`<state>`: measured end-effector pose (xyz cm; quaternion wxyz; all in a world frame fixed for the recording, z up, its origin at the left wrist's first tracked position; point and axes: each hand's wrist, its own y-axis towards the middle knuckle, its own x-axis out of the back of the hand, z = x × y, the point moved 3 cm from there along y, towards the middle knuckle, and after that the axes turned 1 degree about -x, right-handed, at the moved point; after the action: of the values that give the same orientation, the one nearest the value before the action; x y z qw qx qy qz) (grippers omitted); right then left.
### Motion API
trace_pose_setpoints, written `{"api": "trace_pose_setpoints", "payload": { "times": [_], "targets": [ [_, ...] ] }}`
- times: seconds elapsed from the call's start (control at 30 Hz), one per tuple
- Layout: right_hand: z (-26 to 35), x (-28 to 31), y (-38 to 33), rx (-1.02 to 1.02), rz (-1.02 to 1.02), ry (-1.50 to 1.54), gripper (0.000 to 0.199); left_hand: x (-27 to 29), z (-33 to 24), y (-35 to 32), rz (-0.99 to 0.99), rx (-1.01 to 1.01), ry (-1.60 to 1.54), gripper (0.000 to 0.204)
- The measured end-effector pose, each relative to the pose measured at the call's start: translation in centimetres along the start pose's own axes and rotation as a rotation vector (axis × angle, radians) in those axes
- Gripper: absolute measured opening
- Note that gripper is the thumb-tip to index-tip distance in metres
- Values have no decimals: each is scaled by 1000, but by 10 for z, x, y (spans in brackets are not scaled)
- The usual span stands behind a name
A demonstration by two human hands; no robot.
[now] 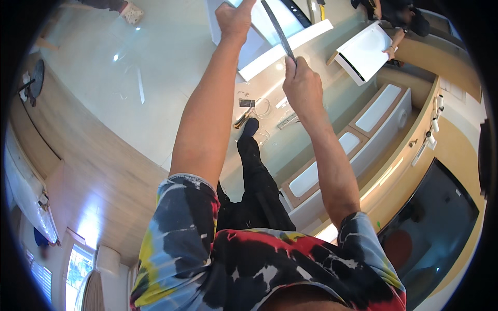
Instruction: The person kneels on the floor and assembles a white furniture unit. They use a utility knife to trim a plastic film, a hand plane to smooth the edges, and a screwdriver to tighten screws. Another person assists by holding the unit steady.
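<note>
My right hand [303,88] is closed around the lower end of a long, thin dark strip [277,26], which rises past the top edge of the picture. Up and to the left, my left hand [236,22] is also closed, its fingertips near the top edge; what they grip is hidden. Beneath and beyond both hands lies a large white panel [288,49] with a raised white edge and a pale, shiny surface.
On the floor by my foot [251,127] are a yellow-and-black hand tool [242,118], a small dark box [247,103] and a white cable [263,107]. At upper right, another person's hand [390,52] holds a white panel [365,54]. A long white-and-wood unit [337,179] stands at right.
</note>
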<state>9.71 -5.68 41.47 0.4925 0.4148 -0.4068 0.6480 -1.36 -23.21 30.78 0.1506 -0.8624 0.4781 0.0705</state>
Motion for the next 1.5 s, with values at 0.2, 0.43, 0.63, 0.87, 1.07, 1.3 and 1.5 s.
{"api": "trace_pose_setpoints", "payload": {
  "times": [0.2, 0.43, 0.63, 0.87, 1.07, 1.3, 1.5],
  "targets": [
    [1, -1, -79, -41, 166, -11, 28, 18, 7, 6, -121, 44, -39, 45],
    [-20, 5, -24, -101, 73, -39, 35, 4, -1, -6, -86, 63, -209, 38],
    [-28, -7, -6, -74, 34, -23, 29, 5, 5, 0, -12, 102, -103, 37],
    [-31, 11, -70, -118, 68, 172, 29, 8, 2, 4, 4, 53, -86, 48],
    [-29, -8, -7, -60, 22, 15, 33, 4, 3, 2, 71, 121, -98, 49],
    [-27, -8, -83, -7, 39, 99, 35, 3, 1, 4, 21, 56, -38, 52],
    [-46, 19, 11, -117, 35, 63, 36, -1, 10, 0, 20, 49, -173, 46]
  ]
}}
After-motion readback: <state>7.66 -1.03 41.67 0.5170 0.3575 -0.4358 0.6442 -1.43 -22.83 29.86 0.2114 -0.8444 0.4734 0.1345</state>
